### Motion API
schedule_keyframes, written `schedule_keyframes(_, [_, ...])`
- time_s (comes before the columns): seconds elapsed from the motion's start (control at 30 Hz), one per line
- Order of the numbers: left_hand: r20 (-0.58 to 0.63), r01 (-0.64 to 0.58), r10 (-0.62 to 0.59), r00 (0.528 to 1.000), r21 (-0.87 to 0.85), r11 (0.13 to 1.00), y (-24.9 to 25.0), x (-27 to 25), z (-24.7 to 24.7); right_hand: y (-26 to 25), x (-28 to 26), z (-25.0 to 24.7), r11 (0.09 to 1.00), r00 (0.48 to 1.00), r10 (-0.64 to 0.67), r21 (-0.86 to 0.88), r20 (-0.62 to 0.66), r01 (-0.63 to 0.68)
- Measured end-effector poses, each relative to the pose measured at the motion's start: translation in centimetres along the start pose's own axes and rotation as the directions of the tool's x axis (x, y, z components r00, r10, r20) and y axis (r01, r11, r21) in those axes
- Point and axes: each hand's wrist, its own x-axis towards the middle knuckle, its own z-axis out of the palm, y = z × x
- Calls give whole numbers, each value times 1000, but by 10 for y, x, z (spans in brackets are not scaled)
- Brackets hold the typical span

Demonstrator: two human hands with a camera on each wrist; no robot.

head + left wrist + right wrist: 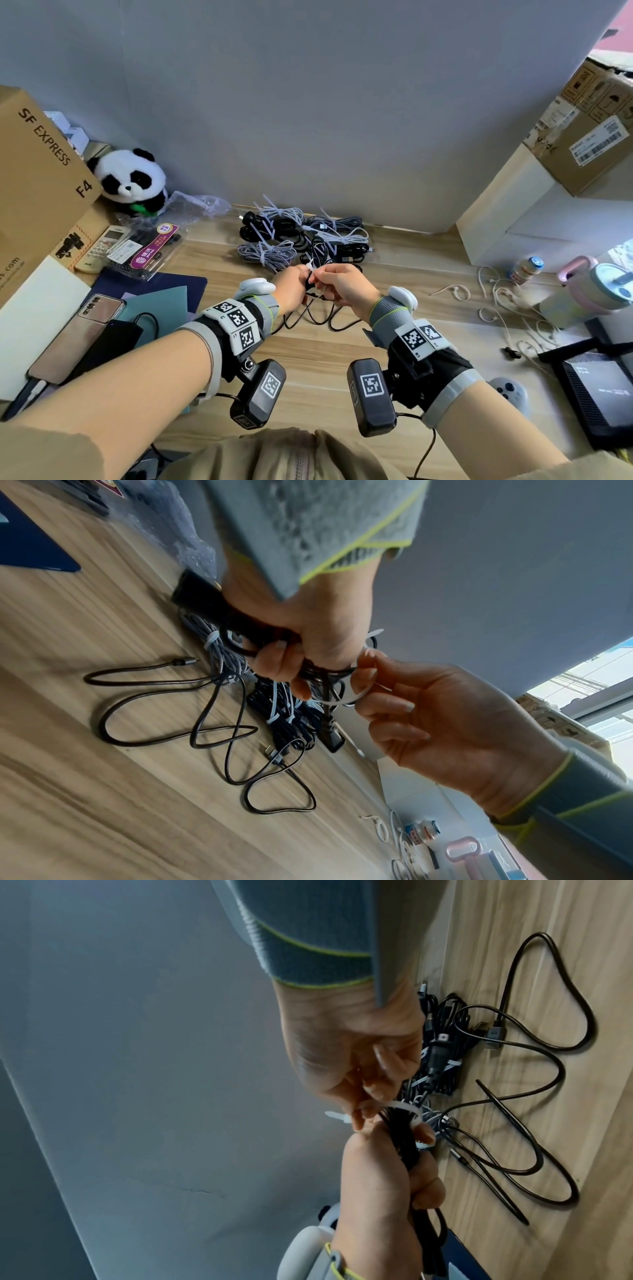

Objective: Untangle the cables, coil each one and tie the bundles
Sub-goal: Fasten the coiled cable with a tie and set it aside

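My left hand (308, 631) closes its grip around a coiled black cable (404, 1139) held above the bench (394, 274), while my right hand (445, 723) pinches the white zip tie (359, 693) looped around it.

Plush panda (132, 180) beside a cardboard box (37, 178) — phone (77, 337), bottle (525, 270).
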Motion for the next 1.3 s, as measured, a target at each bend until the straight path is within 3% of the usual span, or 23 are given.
schedule_keyframes(0.17, [67,-7,8,998,-15,1000,-3,-3,7,-3,3,-2,966,997,37,-254,-66,-52])
schedule_keyframes(0.33, [144,-31,18,989,85,996,3,-4,0,-1,3,-4,939,957,-211,-314,-201,142])
schedule_keyframes(0.43, [228,-21,16,973,20,1000,5,-6,-2,0,5,-4,868,911,-339,-451,-234,207])
schedule_keyframes(0.5, [289,30,1,957,-103,994,6,-9,-4,1,5,-6,848,890,-381,-479,-251,229])
schedule_keyframes(0.6, [375,245,-117,920,-316,917,14,-15,-11,2,4,-6,825,865,-441,-489,-241,284])
schedule_keyframes(0.7, [426,299,-123,896,-378,876,15,-19,-16,4,6,-8,814,863,-447,-507,-235,283])
schedule_keyframes(0.97, [415,208,-97,905,-233,950,14,-22,-16,1,1,-13,815,929,-341,-538,-142,216])
schedule_keyframes(1.17, [365,201,-123,923,-186,962,3,-12,-16,-18,-10,-9,787,834,-525,-470,-169,400])
schedule_keyframes(1.3, [338,80,10,941,-251,965,5,-10,-23,-26,-15,-6,793,786,-590,-316,-186,521])
